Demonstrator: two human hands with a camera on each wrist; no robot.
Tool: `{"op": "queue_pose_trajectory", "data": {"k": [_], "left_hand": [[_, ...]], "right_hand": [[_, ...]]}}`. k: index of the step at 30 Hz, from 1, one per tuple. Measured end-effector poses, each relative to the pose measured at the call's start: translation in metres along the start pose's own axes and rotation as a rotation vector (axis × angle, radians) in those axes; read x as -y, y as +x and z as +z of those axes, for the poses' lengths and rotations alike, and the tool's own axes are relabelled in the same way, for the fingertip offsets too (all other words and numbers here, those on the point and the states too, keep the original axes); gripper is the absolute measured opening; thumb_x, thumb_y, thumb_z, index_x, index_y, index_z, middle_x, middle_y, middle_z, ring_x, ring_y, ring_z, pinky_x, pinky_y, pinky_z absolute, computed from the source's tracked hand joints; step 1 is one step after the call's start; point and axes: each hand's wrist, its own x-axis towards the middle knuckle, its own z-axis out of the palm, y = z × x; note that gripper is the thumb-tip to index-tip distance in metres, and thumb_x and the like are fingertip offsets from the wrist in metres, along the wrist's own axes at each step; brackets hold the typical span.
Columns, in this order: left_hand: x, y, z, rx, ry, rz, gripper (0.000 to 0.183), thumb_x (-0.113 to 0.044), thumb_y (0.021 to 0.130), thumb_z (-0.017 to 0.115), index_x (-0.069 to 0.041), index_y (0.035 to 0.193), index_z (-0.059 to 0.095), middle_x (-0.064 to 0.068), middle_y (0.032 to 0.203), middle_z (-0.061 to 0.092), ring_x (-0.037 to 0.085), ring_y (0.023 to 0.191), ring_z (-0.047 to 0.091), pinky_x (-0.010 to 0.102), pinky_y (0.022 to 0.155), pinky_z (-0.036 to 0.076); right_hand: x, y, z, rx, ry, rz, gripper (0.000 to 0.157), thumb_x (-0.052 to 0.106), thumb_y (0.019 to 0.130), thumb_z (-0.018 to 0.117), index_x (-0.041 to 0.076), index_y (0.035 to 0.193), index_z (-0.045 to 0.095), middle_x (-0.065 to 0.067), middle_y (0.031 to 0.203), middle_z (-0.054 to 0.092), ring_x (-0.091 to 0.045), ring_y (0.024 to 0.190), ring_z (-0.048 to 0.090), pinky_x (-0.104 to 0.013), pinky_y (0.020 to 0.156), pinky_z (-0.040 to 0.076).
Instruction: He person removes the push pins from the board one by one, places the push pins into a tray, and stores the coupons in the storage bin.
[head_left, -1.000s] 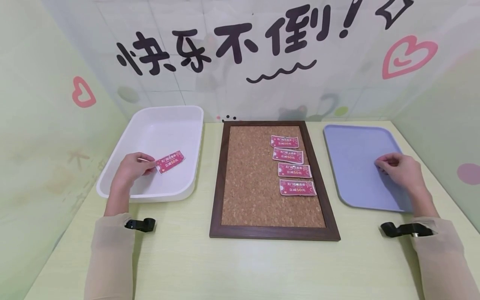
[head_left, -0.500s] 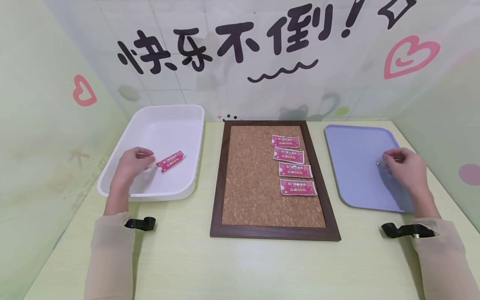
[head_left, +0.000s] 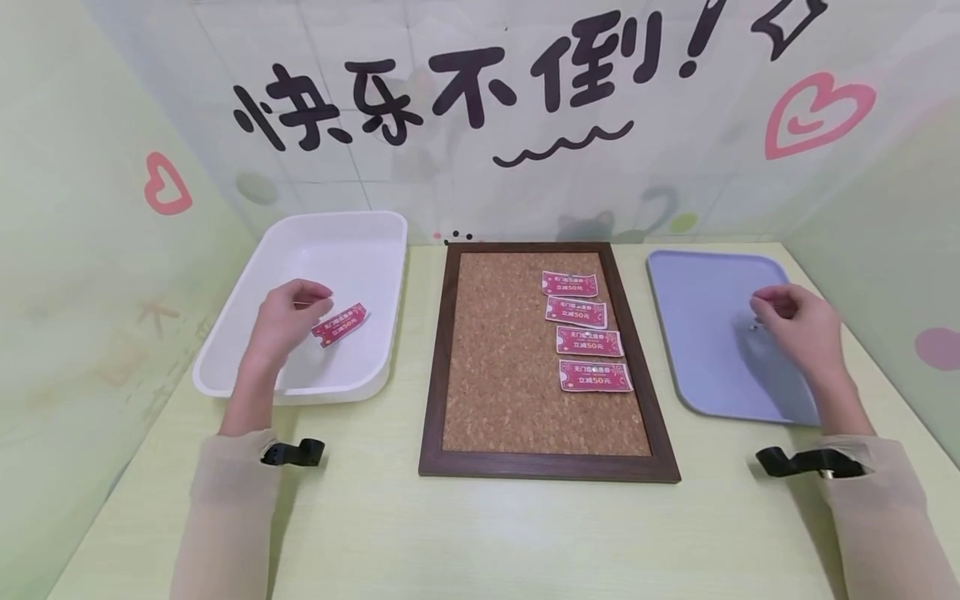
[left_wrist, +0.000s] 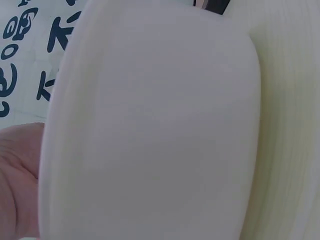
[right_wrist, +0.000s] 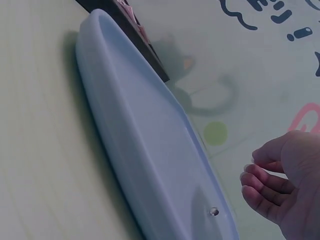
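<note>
In the head view my left hand point(head_left: 288, 321) is over the white bin point(head_left: 232, 375), loosely curled beside a pink paper coupon point(head_left: 341, 324). The coupon lies tilted, one corner lifted, its left end close by my fingers. My right hand point(head_left: 806, 329) hovers above the blue tray point(head_left: 697, 333), thumb near the bent fingers, nothing visible in its grasp. Below its fingertips sits a small shiny silver piece point(right_wrist: 214, 211), seen in the right wrist view. The left wrist view shows part of my left hand point(left_wrist: 20, 180) behind the bin wall.
Between bin and tray lies a framed cork board point(head_left: 510, 367). Several pink coupons point(head_left: 596, 376) run down its right side, with small shiny spots on them. A printed backdrop point(head_left: 450, 192) stands behind, and side panels close off left and right.
My left hand has moved right and slightly away from me, while the coupon stays put. My right hand shifted right, uncovering the silver piece, then came back left and rose.
</note>
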Motion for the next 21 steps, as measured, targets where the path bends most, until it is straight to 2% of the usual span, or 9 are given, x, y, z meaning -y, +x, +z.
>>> {"op": "queue_pose_trajectory", "data": {"k": [7, 13, 17, 21], "left_hand": [[-0.019, -0.009, 0.010, -0.012, -0.016, 0.117, 0.031, -0.014, 0.101, 0.057, 0.005, 0.125, 0.059, 0.021, 0.119, 0.061, 0.030, 0.109, 0.056, 0.027, 0.089, 0.045], [-0.032, -0.015, 0.019, 0.001, -0.051, 0.195, 0.029, -0.013, 0.101, 0.059, 0.005, 0.123, 0.061, 0.019, 0.116, 0.063, 0.028, 0.107, 0.058, 0.024, 0.090, 0.045], [-0.044, -0.019, 0.027, 0.023, -0.060, 0.226, 0.026, -0.012, 0.101, 0.059, 0.006, 0.120, 0.061, 0.020, 0.114, 0.064, 0.029, 0.105, 0.060, 0.025, 0.088, 0.048], [-0.054, -0.023, 0.039, 0.047, -0.073, 0.257, 0.023, -0.010, 0.100, 0.059, 0.006, 0.117, 0.062, 0.020, 0.111, 0.065, 0.029, 0.103, 0.061, 0.034, 0.092, 0.048]], "right_hand": [[0.013, 0.000, -0.001, 0.010, 0.019, -0.015, 0.030, 0.016, 0.097, 0.065, -0.009, 0.114, 0.063, 0.037, 0.075, 0.053, 0.018, 0.068, 0.052, -0.005, 0.060, 0.040], [0.024, -0.002, -0.003, 0.006, 0.057, -0.042, 0.026, 0.015, 0.097, 0.065, -0.006, 0.111, 0.064, 0.037, 0.076, 0.055, 0.017, 0.068, 0.054, -0.004, 0.061, 0.041], [0.030, -0.002, 0.001, 0.018, 0.115, -0.065, 0.019, 0.010, 0.095, 0.067, -0.005, 0.107, 0.066, 0.034, 0.076, 0.059, 0.015, 0.068, 0.057, -0.004, 0.061, 0.044], [0.038, -0.003, 0.008, 0.049, 0.108, -0.088, 0.021, 0.010, 0.095, 0.066, -0.006, 0.109, 0.065, 0.033, 0.078, 0.059, 0.015, 0.069, 0.057, -0.004, 0.063, 0.044]]}}
